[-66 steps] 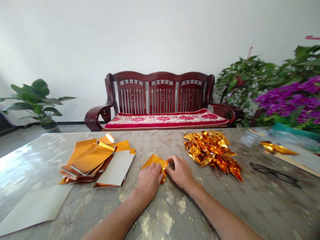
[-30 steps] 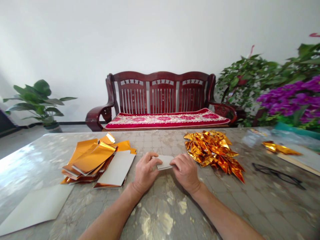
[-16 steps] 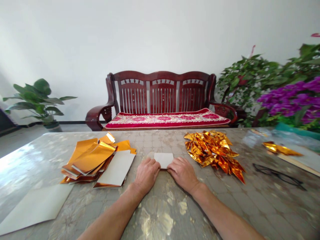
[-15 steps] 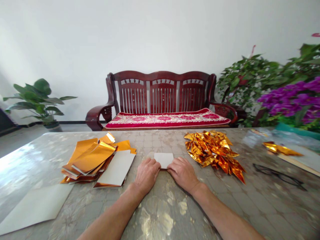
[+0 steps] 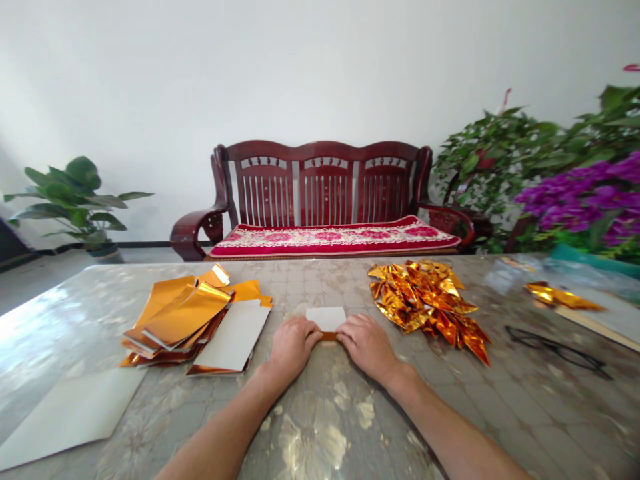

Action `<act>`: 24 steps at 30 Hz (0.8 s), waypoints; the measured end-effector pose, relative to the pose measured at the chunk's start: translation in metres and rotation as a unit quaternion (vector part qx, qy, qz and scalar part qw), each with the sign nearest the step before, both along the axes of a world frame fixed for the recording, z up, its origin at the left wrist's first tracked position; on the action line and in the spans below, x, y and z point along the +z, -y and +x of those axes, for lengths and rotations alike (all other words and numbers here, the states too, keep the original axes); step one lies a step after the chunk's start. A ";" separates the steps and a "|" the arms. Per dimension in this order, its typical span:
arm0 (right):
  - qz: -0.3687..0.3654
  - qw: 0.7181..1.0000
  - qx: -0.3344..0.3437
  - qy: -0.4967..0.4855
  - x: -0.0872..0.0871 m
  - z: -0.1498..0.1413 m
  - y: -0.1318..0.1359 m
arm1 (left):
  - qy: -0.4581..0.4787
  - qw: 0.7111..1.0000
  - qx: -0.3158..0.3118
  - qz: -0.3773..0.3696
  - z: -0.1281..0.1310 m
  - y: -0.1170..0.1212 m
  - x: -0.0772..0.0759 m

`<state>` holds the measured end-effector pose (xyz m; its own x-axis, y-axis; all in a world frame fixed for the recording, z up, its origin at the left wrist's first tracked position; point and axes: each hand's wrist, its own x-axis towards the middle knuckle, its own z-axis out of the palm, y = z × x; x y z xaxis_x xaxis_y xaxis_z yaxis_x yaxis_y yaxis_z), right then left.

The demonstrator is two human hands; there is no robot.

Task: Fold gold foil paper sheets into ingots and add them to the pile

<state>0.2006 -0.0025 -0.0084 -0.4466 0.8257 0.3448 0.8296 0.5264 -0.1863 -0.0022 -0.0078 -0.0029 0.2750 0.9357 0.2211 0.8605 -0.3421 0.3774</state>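
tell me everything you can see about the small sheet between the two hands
The small sheet looks like foil-faced paper: a plain white rectangle with a shiny orange-gold strip along its near edge, apparently folded over. It appears to lie nearly flat on the patterned table. The left hand holds its near left corner and the right hand its near right corner, hiding both. Its underside can't be seen.

Head-worn as sole view. Set above near side of patterned table (image 5: 310, 433); aimed forward and slightly down. Covers left hand (image 5: 293, 343) and right hand (image 5: 369, 347) at close range, below centre; slatted wooden settee (image 5: 326, 190) farther off, facing camera; white wall (image 5: 320, 67) behind. Flanked by potted plant (image 5: 65, 199) at left, purple flowers (image 5: 575, 193) at right.
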 end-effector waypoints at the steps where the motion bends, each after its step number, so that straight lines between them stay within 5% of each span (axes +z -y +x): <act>1: 0.001 1.000 -0.001 -0.001 0.000 0.000 0.000 | 0.000 1.000 0.008 -0.004 0.001 0.000 0.001; 8: 0.006 0.999 -0.030 0.011 -0.003 0.001 -0.003 | -0.002 0.996 0.065 -0.062 0.004 -0.003 0.006; 24: -0.016 0.998 -0.055 0.009 -0.003 -0.003 -0.005 | -0.051 0.993 0.091 -0.052 0.006 -0.005 0.006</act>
